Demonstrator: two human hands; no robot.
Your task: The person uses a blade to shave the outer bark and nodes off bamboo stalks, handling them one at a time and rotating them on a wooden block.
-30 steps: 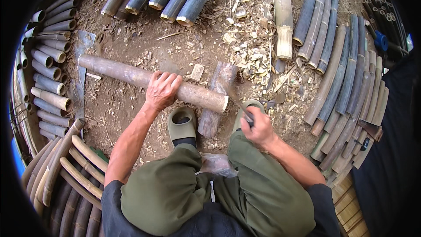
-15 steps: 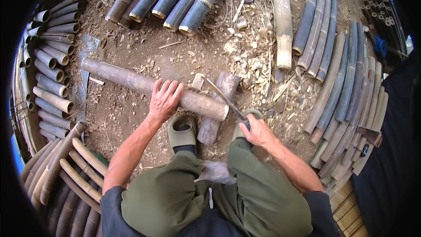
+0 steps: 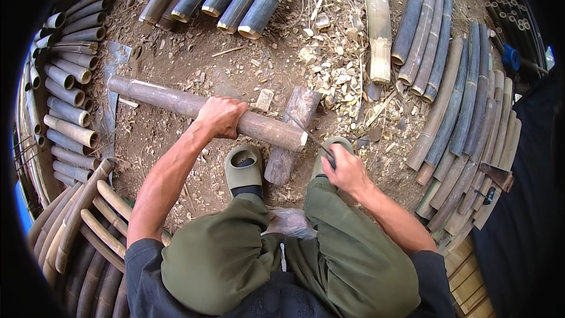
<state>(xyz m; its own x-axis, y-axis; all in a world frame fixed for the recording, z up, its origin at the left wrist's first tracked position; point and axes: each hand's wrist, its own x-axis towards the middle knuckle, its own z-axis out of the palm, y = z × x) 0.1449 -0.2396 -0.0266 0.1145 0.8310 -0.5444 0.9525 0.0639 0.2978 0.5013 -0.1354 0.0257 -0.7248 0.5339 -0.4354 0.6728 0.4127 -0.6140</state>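
Note:
My left hand is wrapped round a thick grey-brown bamboo pole, gripping it right of its middle. The pole slants from far left toward my feet, and its pale right end lies over a short wooden block on the ground. In my right hand is the dark handle of a knife. Its thin, dark blade points up and left, close by the pole's right end; whether it touches the pole I cannot tell.
Cut bamboo lengths lie in rows ahead, more bamboo on the right, and stacked bamboo on the left. Wood chips litter the soil. A pale bamboo piece lies ahead right. My sandals flank the block.
My left hand has rolled over the pole, its fingers now curled round the far side. The knife in my right hand has turned, so its blade looks thinner. The view has shifted slightly.

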